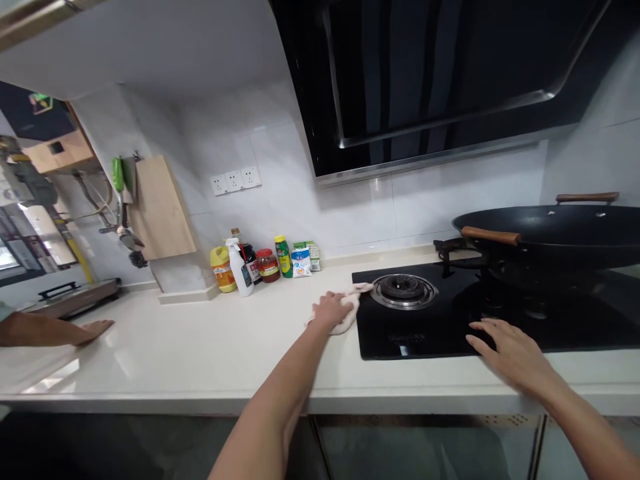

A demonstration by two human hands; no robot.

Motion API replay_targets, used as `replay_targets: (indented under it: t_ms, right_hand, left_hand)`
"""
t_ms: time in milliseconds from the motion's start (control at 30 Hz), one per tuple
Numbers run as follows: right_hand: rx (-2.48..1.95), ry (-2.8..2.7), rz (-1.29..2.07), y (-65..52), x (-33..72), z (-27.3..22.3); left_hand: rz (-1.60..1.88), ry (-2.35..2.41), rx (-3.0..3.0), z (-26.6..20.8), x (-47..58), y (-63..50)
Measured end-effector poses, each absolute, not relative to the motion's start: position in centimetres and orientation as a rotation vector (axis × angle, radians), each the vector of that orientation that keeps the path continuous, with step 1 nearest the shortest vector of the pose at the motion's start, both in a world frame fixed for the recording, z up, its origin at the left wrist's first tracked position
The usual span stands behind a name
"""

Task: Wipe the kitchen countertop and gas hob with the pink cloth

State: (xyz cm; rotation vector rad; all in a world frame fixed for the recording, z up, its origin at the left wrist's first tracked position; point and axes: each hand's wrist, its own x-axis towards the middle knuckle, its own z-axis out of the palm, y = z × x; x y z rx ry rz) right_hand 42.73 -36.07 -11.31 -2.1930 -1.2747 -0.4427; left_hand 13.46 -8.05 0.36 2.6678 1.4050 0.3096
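Observation:
My left hand (331, 311) presses a pale cloth (349, 321) onto the white counter, its fingers curled over it. One end of the cloth reaches across the left edge of the black glass gas stove (425, 333), close to the bare left burner (404, 291). My right hand (513, 350) is over the stove's front edge with fingers apart and nothing in it. Whether its fingertips touch the glass, I cannot tell. Beyond that hand, a large black wok (560, 230) with wooden handles sits on the stove's right side.
Against the back wall stand a yellow jug (223, 270), a white spray bottle (240, 268), a red-lidded jar (268, 265), a green bottle (283, 257) and small packets (301, 263). A range hood (440, 87) overhangs the stove. Another person's hand (95, 331) rests on the counter (165, 353) at left.

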Motion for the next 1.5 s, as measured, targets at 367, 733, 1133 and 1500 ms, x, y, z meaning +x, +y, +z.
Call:
replay_targets:
  t_ms: [367,733,1133,1500]
  right_hand:
    - [-2.204,-1.28,-0.443,-35.6,43.7,-12.2]
    - [-2.266,-1.288,-0.407,-35.5,43.9,-12.1]
    - [-2.253,-1.277,-0.373,-35.6,44.7,-12.6]
    - [-2.18,-1.356,-0.523,-35.6,45.2,-14.4]
  left_hand:
    - [0.296,2.133,2.227,1.8,-6.9,-2.5]
    - [0.323,1.866,2.463,-0.3,-1.2,-8.5]
    - [0.388,1.232,2.791,-1.2,9.2,-17.8]
    - [0.398,1.186,2.737,-0.7,-4.4,-17.8]
